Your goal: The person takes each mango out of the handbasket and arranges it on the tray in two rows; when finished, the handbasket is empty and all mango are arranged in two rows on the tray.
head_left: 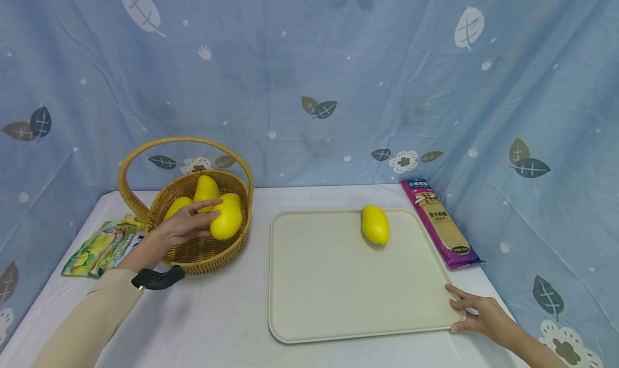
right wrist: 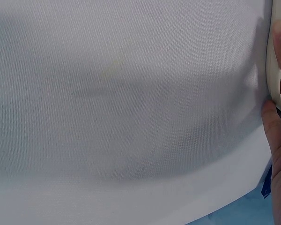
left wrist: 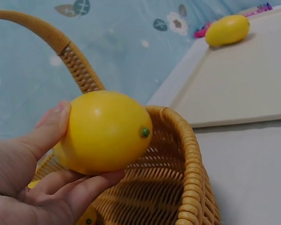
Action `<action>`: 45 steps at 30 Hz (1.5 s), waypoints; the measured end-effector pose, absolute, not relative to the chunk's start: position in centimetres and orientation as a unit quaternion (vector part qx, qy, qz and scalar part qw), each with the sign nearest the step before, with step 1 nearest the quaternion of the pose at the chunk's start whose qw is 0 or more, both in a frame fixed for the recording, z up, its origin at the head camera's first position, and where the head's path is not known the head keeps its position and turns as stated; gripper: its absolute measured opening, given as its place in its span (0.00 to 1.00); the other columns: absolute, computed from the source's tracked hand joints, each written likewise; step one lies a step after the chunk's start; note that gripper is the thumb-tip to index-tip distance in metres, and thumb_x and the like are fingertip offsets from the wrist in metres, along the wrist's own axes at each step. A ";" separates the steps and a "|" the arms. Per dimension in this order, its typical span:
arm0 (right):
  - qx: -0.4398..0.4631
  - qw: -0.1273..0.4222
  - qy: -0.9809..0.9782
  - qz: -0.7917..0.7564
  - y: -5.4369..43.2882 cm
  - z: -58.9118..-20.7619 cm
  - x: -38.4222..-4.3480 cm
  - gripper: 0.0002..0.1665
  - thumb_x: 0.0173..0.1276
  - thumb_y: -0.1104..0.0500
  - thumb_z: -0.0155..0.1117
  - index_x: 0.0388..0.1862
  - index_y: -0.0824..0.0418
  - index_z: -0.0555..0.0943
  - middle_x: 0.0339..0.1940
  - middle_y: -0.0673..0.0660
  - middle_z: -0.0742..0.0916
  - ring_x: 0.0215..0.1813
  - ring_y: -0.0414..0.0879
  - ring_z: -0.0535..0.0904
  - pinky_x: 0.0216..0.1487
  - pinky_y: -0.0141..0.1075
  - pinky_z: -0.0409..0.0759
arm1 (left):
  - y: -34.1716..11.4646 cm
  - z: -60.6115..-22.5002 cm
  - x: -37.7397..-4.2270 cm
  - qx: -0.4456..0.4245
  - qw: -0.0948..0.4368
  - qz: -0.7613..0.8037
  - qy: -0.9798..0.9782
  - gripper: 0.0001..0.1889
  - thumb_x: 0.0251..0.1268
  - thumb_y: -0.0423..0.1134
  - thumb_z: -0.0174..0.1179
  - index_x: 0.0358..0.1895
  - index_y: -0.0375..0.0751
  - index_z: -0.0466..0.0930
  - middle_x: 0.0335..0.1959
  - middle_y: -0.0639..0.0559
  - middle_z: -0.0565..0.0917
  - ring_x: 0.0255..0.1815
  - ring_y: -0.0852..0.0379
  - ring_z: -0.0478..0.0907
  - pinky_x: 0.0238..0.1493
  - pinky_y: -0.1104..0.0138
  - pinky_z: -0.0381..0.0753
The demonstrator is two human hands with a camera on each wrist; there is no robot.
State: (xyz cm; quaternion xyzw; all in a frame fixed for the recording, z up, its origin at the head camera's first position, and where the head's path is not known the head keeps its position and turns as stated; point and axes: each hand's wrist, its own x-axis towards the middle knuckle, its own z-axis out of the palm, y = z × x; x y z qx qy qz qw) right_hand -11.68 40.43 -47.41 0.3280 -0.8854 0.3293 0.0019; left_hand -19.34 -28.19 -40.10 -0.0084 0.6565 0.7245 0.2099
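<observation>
My left hand (head_left: 191,223) pinches a smooth yellow mango (head_left: 226,218) between thumb and fingers, over the round wicker basket (head_left: 208,263). In the left wrist view this mango (left wrist: 105,131) shows a small green stem end and sits above the basket rim (left wrist: 189,187). More yellow mangoes (head_left: 206,187) lie in the basket, partly hidden behind the hand. On the far right part of the cream tray (head_left: 333,282) rests a single mango (head_left: 375,225). My right hand (head_left: 483,314) holds the tray's near right corner, its thumb at the front edge and fingers along the side rim.
A purple packet of noodles (head_left: 440,223) lies along the right of the tray. Green and yellow snack packets (head_left: 103,247) lie left of the basket. The basket's tall arched handle (head_left: 186,139) rises behind the left hand. A blue patterned curtain (head_left: 309,83) borders the white table.
</observation>
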 end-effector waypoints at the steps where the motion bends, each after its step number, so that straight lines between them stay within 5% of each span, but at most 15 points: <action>1: 0.329 0.006 -0.887 0.325 40.4 -47.4 -11.7 0.30 0.43 0.57 0.78 0.42 0.77 0.83 0.64 0.31 0.67 0.54 0.22 0.68 0.41 0.13 0.73 | -28.3 -40.1 -19.3 -0.005 0.212 0.727 0.653 0.21 0.72 0.37 0.53 0.66 0.51 0.67 0.46 0.54 0.79 0.44 0.56 0.82 0.46 0.63 0.83; 10: 0.330 0.004 -0.884 0.331 40.4 -47.4 -11.6 0.30 0.43 0.58 0.78 0.41 0.77 0.83 0.64 0.31 0.67 0.53 0.23 0.69 0.40 0.14 0.74 | -28.3 -39.7 -18.3 -0.008 0.206 0.739 0.641 0.13 0.73 0.38 0.53 0.52 0.64 0.76 0.48 0.54 0.78 0.45 0.57 0.82 0.47 0.63 0.83; 20: 0.335 0.001 -0.880 0.337 40.5 -47.4 -11.6 0.30 0.42 0.59 0.78 0.43 0.77 0.83 0.64 0.31 0.67 0.54 0.23 0.69 0.41 0.14 0.74 | -26.9 -39.0 -16.9 -0.014 0.203 0.764 0.613 0.13 0.72 0.39 0.54 0.49 0.67 0.79 0.50 0.53 0.75 0.45 0.58 0.81 0.47 0.65 0.83; 35: 0.324 -0.017 -0.888 0.326 40.4 -47.2 -11.8 0.30 0.45 0.58 0.77 0.43 0.78 0.82 0.64 0.31 0.65 0.54 0.23 0.68 0.41 0.13 0.74 | -24.0 -38.8 -16.8 -0.016 0.215 0.804 0.554 0.15 0.73 0.37 0.51 0.56 0.61 0.75 0.54 0.49 0.73 0.49 0.55 0.80 0.53 0.61 0.80; 45: 0.333 -0.004 -0.882 0.334 40.5 -47.4 -11.8 0.29 0.43 0.59 0.78 0.42 0.78 0.82 0.64 0.32 0.67 0.55 0.23 0.68 0.41 0.14 0.74 | -21.4 -38.9 -16.9 -0.015 0.211 0.804 0.556 0.16 0.71 0.37 0.55 0.58 0.57 0.74 0.51 0.49 0.77 0.45 0.55 0.81 0.48 0.64 0.82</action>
